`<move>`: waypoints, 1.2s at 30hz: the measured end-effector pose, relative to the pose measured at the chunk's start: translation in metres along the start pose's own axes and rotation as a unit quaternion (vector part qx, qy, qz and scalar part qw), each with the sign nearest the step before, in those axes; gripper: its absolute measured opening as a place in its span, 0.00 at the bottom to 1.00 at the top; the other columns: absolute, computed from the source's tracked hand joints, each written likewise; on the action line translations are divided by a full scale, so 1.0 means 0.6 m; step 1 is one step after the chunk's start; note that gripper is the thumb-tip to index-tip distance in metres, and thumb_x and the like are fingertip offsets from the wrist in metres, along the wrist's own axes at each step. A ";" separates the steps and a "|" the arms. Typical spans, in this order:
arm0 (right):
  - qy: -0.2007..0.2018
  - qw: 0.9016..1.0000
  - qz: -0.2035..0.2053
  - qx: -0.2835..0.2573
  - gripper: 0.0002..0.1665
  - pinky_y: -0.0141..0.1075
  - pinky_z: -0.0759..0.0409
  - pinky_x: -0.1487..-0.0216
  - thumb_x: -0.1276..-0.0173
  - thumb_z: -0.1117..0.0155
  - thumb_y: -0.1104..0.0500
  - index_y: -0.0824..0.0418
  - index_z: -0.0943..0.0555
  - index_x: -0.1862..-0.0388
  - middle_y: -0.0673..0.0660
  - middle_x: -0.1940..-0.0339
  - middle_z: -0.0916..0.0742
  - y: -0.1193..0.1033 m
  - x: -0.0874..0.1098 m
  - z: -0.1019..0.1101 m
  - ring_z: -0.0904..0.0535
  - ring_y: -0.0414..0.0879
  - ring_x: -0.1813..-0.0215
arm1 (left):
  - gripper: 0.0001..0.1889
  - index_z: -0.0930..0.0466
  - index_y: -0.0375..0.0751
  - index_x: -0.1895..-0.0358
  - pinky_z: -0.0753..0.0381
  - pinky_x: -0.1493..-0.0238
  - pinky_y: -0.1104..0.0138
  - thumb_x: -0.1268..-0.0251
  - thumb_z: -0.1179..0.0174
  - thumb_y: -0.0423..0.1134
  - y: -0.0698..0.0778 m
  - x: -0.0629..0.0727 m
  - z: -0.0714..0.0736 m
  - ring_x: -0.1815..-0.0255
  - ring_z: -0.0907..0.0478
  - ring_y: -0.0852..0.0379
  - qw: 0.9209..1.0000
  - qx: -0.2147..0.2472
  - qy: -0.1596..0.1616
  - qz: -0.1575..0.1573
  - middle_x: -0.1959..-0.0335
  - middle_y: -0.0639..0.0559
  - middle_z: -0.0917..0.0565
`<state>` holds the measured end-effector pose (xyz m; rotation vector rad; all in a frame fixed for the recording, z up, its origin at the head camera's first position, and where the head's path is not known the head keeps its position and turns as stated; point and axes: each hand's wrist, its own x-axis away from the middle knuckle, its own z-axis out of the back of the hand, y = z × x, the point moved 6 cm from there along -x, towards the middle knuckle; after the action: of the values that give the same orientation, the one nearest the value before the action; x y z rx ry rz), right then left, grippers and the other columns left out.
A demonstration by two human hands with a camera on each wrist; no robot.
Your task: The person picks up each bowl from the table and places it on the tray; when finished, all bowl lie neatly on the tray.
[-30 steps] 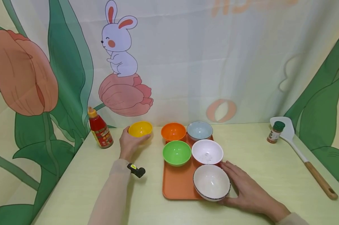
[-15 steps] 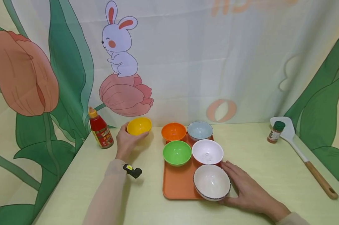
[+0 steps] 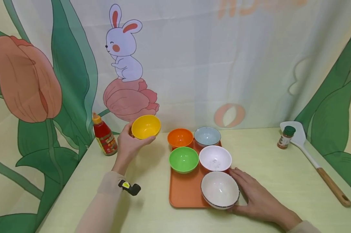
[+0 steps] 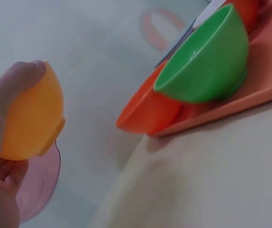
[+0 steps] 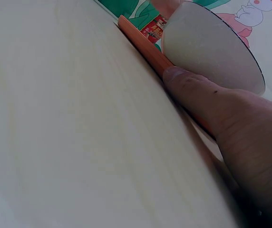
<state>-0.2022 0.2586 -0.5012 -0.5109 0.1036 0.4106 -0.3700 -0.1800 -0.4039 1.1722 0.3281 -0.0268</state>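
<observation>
My left hand (image 3: 130, 142) grips a yellow bowl (image 3: 146, 127), thumb along the near rim and fingers behind. The bowl tilts above the table, as its shadow below shows; the left wrist view has the thumb (image 4: 26, 76) at its rim. My right hand (image 3: 255, 197) rests at the right front corner of an orange tray (image 3: 182, 194), beside a cream bowl (image 3: 220, 189). Its fingers look fairly straight, with tips partly hidden by the bowl. In the right wrist view the thumb (image 5: 193, 88) lies at the tray edge, below the bowl.
Also on the tray are green (image 3: 183, 159), white (image 3: 215, 158), orange (image 3: 180, 138) and pale blue (image 3: 207, 136) bowls. A red sauce bottle (image 3: 105, 137) stands left; a spice jar (image 3: 286, 137) and white spatula (image 3: 306, 155) are right. A printed curtain (image 3: 187, 64) hangs behind.
My left hand has raised the yellow bowl off the table, moving it slightly left and then back right, and tilting it toward me. The right hand and the cream bowl have stayed in place.
</observation>
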 end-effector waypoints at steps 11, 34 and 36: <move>0.003 1.000 0.007 -0.001 0.74 0.73 0.26 0.22 0.44 0.23 0.16 0.49 0.38 0.08 0.54 0.10 0.32 -0.001 0.003 0.001 0.38 0.63 0.11 | 0.54 0.29 0.49 0.18 0.18 0.23 0.46 0.50 0.09 0.50 0.083 0.097 0.004 0.27 0.23 0.47 0.996 -0.003 -0.063 -0.063 0.26 0.51 0.21; -0.009 1.000 -0.003 -0.007 0.75 0.72 0.26 0.21 0.44 0.26 0.13 0.50 0.38 0.08 0.54 0.09 0.33 -0.001 -0.001 0.004 0.38 0.64 0.11 | 0.54 0.21 0.55 0.27 0.13 0.31 0.54 0.65 0.04 0.51 0.045 0.252 -0.092 0.36 0.19 0.55 0.975 0.031 -0.219 -0.031 0.36 0.61 0.15; -0.012 1.000 -0.007 -0.008 0.75 0.73 0.26 0.22 0.45 0.26 0.13 0.50 0.38 0.08 0.54 0.09 0.33 -0.002 -0.001 0.004 0.38 0.63 0.11 | 0.54 0.21 0.54 0.27 0.13 0.32 0.55 0.66 0.04 0.52 0.036 0.258 -0.100 0.37 0.18 0.56 0.973 0.025 -0.228 -0.033 0.37 0.62 0.15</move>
<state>-0.2025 0.2586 -0.4986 -0.5211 0.0735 0.4035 -0.2331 -0.0939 -0.4464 1.1676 -0.0411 -0.3591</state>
